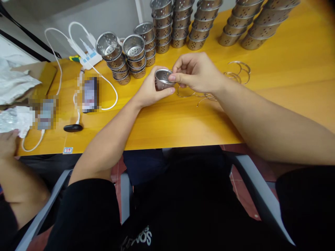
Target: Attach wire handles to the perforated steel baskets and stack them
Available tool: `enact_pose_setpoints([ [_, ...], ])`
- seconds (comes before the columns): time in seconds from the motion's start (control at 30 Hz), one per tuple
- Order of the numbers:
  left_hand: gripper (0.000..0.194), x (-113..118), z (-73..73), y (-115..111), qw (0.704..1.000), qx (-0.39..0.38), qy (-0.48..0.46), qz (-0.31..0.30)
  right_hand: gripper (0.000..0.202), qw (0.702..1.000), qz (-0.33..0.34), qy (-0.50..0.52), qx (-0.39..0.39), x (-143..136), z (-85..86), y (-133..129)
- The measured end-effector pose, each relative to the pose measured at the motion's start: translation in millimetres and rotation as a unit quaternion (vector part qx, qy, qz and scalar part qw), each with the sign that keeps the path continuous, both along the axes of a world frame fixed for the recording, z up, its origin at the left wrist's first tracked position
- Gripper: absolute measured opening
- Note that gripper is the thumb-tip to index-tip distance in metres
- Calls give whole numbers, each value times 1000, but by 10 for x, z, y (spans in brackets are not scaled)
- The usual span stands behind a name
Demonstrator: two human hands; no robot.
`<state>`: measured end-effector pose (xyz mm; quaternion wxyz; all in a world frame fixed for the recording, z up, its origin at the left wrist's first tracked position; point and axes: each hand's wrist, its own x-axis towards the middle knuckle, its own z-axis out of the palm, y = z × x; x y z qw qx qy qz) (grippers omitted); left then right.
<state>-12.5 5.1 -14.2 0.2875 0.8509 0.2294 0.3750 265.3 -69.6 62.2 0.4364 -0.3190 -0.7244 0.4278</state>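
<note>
My left hand (150, 89) is wrapped round a small perforated metal cup (162, 84), tilted a little with its mouth upward. At the cup's right rim is my right hand (195, 73), its thumb and fingers closed in a pinch. What lies between those fingertips is too small to make out. Thin wire rings (242, 71), some of them open, lie loose on the table under and beside my right forearm. Just beyond my left hand stand shorter stacks of the same cups (134, 50).
Taller stacks of perforated cups (197, 31) line the back of the yellow table (167, 129). To the left are a white power strip (90, 57) with cables, phones (90, 94), a black oval object (73, 128) and plastic bags (15, 83). Another person's hand (7, 143) rests at far left.
</note>
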Motion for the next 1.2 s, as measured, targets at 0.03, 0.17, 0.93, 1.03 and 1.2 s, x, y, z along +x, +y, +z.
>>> enact_pose_setpoints([
  [0.03, 122, 1, -7, 7, 1000, 6, 1, -1, 77, 1000, -3, 1, 0, -8, -6, 4],
  [0.17, 109, 1, -25, 11, 1000, 9, 6, -7, 79, 1000, -11, -9, 6, -29, -17, 9],
  [0.93, 88, -55, -38, 87, 997, 33, -9, 62, 88, 971, -75, -118, 193, 34, -112, 62],
  [1.03, 90, -53, -53, 103, 997, 44, -6, 61, 86, 972, -37, -134, 191, 33, -86, 30],
  [1.2, 97, -53, -102, 176, 997, 55, -5, 47, 85, 977, 7, -148, 155, 20, -120, -1],
])
